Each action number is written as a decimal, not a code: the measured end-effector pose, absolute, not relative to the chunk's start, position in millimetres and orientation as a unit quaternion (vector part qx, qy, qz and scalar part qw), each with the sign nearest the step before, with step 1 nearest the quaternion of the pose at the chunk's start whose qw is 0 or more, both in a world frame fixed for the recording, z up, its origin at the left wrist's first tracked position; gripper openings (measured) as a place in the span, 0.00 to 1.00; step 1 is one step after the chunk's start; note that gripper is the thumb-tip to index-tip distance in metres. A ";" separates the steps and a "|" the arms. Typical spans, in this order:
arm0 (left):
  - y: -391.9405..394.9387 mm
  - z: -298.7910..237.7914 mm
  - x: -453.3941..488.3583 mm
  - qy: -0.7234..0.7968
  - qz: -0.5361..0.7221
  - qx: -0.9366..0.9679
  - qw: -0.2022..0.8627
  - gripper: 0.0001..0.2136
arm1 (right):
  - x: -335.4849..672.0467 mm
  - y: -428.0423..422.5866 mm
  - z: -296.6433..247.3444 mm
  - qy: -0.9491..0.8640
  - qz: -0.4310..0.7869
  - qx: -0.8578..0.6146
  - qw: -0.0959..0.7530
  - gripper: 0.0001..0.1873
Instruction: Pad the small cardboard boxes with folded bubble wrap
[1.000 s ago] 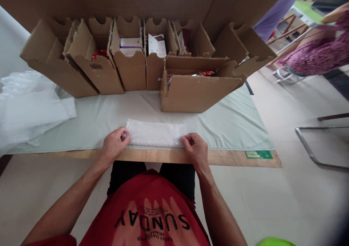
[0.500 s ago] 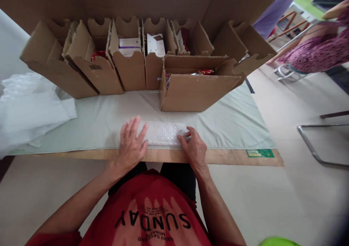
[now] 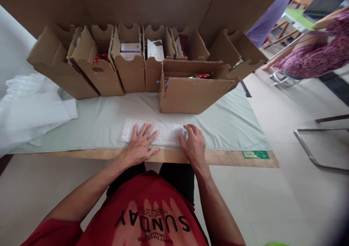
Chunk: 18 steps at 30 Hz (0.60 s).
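A flat, narrow strip of clear bubble wrap lies lengthwise along the near side of the cloth-covered table. Spread fingers of my left hand rest flat on its left half, with the thumb pointing right along the front edge. At the strip's right end, my right hand curls its thumb and fingers around the corner and holds it. Whether anything is wrapped inside the strip cannot be made out.
Several open cardboard bins line the back, holding boxes and red packets. One bin stands crosswise in front. A pile of white bubble wrap sheets lies left. To the right, a person in patterned purple clothing sits near a metal chair frame.
My left hand has shifted right and flattened onto the strip, uncovering its left end. The right hand stays at the right end, its fingers slightly more spread.
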<state>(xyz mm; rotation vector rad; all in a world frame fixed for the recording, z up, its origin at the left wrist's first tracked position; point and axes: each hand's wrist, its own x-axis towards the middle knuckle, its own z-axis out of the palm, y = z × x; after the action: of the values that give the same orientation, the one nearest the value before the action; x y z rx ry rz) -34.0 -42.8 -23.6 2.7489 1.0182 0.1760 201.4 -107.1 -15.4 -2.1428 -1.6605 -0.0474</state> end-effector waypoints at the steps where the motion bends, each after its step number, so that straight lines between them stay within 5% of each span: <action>1: -41.0 -21.8 -36.2 0.347 0.070 0.929 0.107 0.27 | 201.0 -101.8 -13.4 -0.609 -0.017 -0.769 0.196 0.20; 9: -10.2 1.9 -93.9 0.604 0.086 0.792 0.020 0.21 | 200.7 -82.8 -8.8 -0.624 0.026 -0.772 0.121 0.14; 18: -5.5 2.1 -87.6 0.619 0.032 0.780 0.086 0.08 | 198.4 -78.1 -0.9 -0.618 0.082 -0.775 0.105 0.06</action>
<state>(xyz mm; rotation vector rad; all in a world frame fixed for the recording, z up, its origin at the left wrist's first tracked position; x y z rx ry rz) -87.6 -5.5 2.1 2.3243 1.8444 0.0942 198.4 -78.1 -0.9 -2.2843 -1.8222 0.2413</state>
